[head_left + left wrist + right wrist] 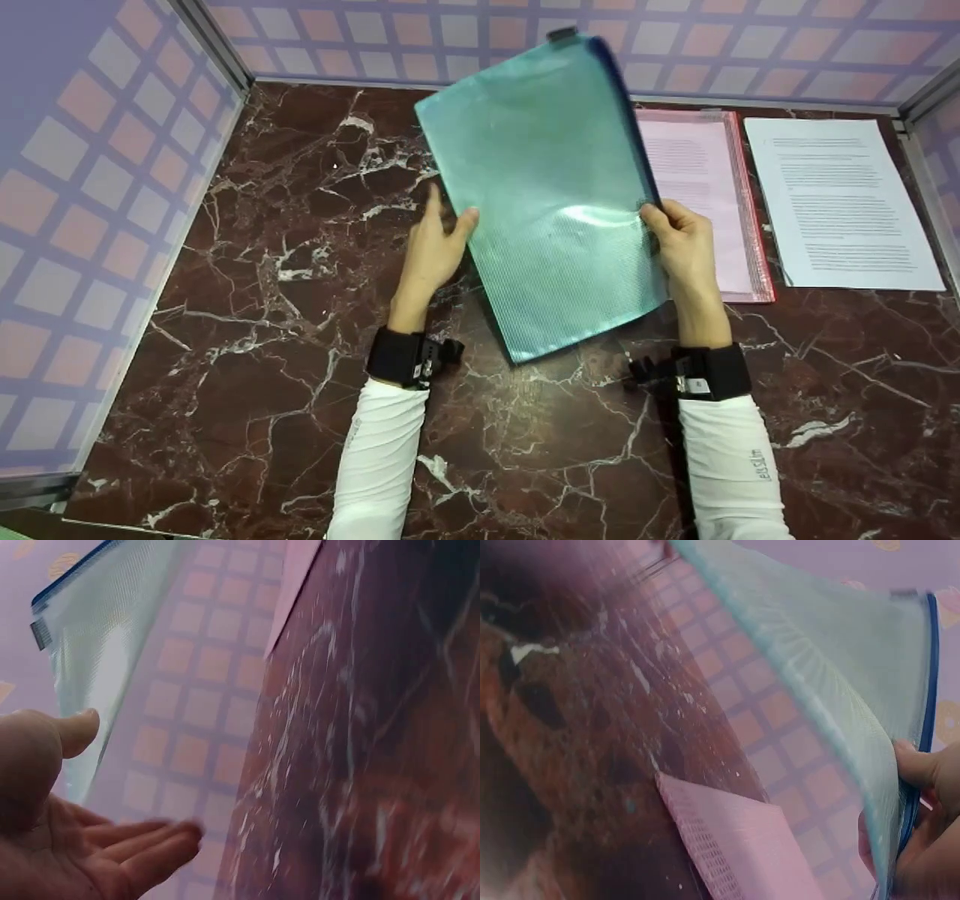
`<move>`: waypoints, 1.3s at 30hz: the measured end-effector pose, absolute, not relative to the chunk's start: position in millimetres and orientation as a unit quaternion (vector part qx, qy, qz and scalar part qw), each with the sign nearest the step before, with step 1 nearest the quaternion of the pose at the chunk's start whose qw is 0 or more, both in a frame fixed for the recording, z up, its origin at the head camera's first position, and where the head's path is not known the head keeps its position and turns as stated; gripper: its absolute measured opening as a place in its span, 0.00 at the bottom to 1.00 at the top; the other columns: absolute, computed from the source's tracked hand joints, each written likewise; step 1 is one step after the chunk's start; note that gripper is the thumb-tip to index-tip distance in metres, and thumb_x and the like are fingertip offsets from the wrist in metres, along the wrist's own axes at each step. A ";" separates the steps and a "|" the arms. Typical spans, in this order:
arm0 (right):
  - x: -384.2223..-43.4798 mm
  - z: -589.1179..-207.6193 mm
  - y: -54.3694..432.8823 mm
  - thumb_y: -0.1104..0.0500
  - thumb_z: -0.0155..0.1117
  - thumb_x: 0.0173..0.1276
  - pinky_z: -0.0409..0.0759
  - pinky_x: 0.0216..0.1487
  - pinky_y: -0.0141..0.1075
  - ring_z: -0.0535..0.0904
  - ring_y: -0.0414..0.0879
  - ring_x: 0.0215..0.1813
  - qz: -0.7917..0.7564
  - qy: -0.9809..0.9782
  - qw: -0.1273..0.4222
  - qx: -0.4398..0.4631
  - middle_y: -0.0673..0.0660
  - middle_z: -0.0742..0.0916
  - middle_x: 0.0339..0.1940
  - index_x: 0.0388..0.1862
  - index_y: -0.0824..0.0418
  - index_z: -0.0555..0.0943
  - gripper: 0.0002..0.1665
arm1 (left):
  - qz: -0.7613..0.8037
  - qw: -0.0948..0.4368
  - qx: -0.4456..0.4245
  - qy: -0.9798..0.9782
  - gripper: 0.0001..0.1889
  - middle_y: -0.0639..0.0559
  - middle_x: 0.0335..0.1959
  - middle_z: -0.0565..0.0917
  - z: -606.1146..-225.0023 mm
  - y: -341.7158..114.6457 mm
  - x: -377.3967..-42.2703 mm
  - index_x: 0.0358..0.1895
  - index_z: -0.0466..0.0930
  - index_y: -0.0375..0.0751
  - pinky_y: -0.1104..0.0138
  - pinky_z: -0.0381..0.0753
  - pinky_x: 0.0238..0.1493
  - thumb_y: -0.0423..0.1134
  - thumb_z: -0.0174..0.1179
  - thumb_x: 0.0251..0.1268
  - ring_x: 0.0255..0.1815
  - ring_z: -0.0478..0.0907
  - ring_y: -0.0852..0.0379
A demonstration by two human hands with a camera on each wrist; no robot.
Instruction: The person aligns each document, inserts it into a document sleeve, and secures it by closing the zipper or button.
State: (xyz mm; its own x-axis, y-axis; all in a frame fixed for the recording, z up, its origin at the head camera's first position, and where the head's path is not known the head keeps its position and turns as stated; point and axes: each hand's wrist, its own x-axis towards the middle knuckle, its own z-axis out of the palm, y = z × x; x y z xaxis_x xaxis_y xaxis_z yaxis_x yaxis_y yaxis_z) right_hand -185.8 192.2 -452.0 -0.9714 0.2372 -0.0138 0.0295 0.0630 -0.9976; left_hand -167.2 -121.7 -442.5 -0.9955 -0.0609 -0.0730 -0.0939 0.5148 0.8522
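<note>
A translucent teal zipper file bag (555, 195) is held up tilted over the table, its dark blue zipper edge along the right side and a dark tab at the top. My right hand (686, 244) pinches the zipper edge between thumb and fingers; the right wrist view shows that thumb (915, 765) on the face of the bag. At the bag's left edge is my left hand (439, 247), thumb lying over the edge in the head view. Its fingers (150, 847) are spread and extended, gripping nothing.
Partly behind the bag lies a pink file bag (742, 225) with a red border, papers visible in it. Right of it rests a stack of printed sheets (847, 202). Checkered panels (112, 150) border the dark marbled table (247, 360) at the left, back and right.
</note>
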 end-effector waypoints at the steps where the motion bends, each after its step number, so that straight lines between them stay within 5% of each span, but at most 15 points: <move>1: -185.9 -452.2 191.8 0.61 0.68 0.67 0.68 0.29 0.25 0.71 0.37 0.30 0.688 -0.714 0.082 -0.101 0.42 0.82 0.22 0.37 0.61 0.88 0.05 | 0.512 0.035 -0.035 0.858 0.39 0.35 0.62 0.79 -443.6 -119.0 -167.3 0.77 0.54 0.38 0.62 0.83 0.58 0.57 0.53 0.73 0.52 0.83 0.49; 3: -186.2 -453.5 190.5 0.60 0.68 0.67 0.67 0.27 0.25 0.70 0.37 0.29 0.698 -0.701 0.095 -0.114 0.42 0.80 0.21 0.34 0.58 0.88 0.04 | 0.550 0.066 -0.012 0.832 0.27 0.45 0.34 0.83 -445.1 -113.7 -166.7 0.62 0.70 0.33 0.71 0.79 0.31 0.53 0.55 0.73 0.26 0.76 0.60; 5: -186.3 -454.7 188.6 0.60 0.68 0.67 0.66 0.26 0.26 0.69 0.38 0.28 0.711 -0.684 0.102 -0.126 0.44 0.80 0.21 0.33 0.58 0.88 0.04 | 0.584 0.087 0.009 0.807 0.15 0.54 0.20 0.68 -446.5 -109.6 -165.9 0.46 0.73 0.36 0.74 0.61 0.19 0.46 0.57 0.73 0.16 0.58 0.64; 8: -185.7 -456.0 184.9 0.60 0.67 0.68 0.66 0.25 0.26 0.69 0.38 0.28 0.724 -0.669 0.101 -0.135 0.45 0.78 0.21 0.32 0.56 0.87 0.04 | 0.612 0.099 0.018 0.785 0.08 0.59 0.20 0.70 -446.9 -106.1 -164.8 0.43 0.74 0.36 0.76 0.63 0.20 0.37 0.60 0.70 0.17 0.62 0.67; 12: -182.7 -454.6 180.1 0.59 0.64 0.71 0.71 0.30 0.26 0.72 0.38 0.31 0.724 -0.677 0.059 -0.117 0.45 0.79 0.25 0.39 0.59 0.85 0.06 | 0.616 0.077 -0.006 0.784 0.15 0.45 0.33 0.85 -445.3 -107.5 -164.8 0.55 0.79 0.33 0.74 0.78 0.29 0.30 0.61 0.67 0.25 0.76 0.64; 16: -178.6 -450.8 177.0 0.62 0.58 0.74 0.78 0.38 0.27 0.76 0.38 0.36 0.693 -0.719 -0.025 -0.049 0.46 0.82 0.31 0.57 0.67 0.77 0.16 | 0.609 0.028 -0.030 0.792 0.13 0.36 0.38 0.87 -444.0 -115.6 -166.4 0.53 0.82 0.31 0.72 0.82 0.28 0.30 0.61 0.67 0.23 0.79 0.62; 23: -175.1 -449.5 171.4 0.71 0.54 0.69 0.86 0.44 0.30 0.85 0.38 0.39 0.635 -0.764 -0.111 0.039 0.60 0.88 0.45 0.71 0.68 0.67 0.30 | 0.561 -0.025 -0.039 0.827 0.04 0.53 0.19 0.76 -442.5 -134.6 -168.4 0.38 0.83 0.35 0.73 0.64 0.23 0.33 0.63 0.67 0.17 0.62 0.63; 27: -175.1 -453.6 164.8 0.70 0.55 0.69 0.86 0.41 0.28 0.83 0.36 0.34 0.602 -0.788 -0.121 0.029 0.70 0.86 0.49 0.72 0.68 0.67 0.31 | 0.527 -0.031 -0.056 0.847 0.18 0.58 0.14 0.61 -443.5 -143.4 -168.9 0.21 0.66 0.43 0.73 0.58 0.21 0.35 0.65 0.65 0.16 0.55 0.63; 30: -174.8 -457.4 158.9 0.69 0.56 0.69 0.83 0.37 0.26 0.81 0.34 0.32 0.572 -0.809 -0.129 0.027 0.73 0.85 0.50 0.71 0.69 0.68 0.31 | 0.492 -0.036 -0.065 0.867 0.24 0.58 0.14 0.58 -446.0 -147.9 -168.9 0.20 0.57 0.47 0.72 0.55 0.21 0.37 0.66 0.64 0.16 0.54 0.62; 36: -174.6 -464.3 153.6 0.64 0.60 0.69 0.79 0.38 0.21 0.82 0.41 0.42 0.512 -0.848 -0.133 0.026 0.74 0.85 0.53 0.71 0.71 0.68 0.32 | 0.454 -0.034 -0.072 0.887 0.14 0.55 0.15 0.68 -452.9 -154.3 -170.3 0.24 0.71 0.43 0.71 0.56 0.22 0.36 0.67 0.63 0.17 0.56 0.61; 39: -174.4 -465.4 153.0 0.62 0.62 0.70 0.80 0.34 0.23 0.82 0.41 0.37 0.489 -0.859 -0.148 0.026 0.73 0.84 0.54 0.72 0.70 0.67 0.34 | 0.441 -0.021 -0.078 0.894 0.06 0.54 0.19 0.76 -454.9 -156.2 -170.6 0.34 0.81 0.39 0.70 0.59 0.23 0.37 0.67 0.63 0.18 0.60 0.61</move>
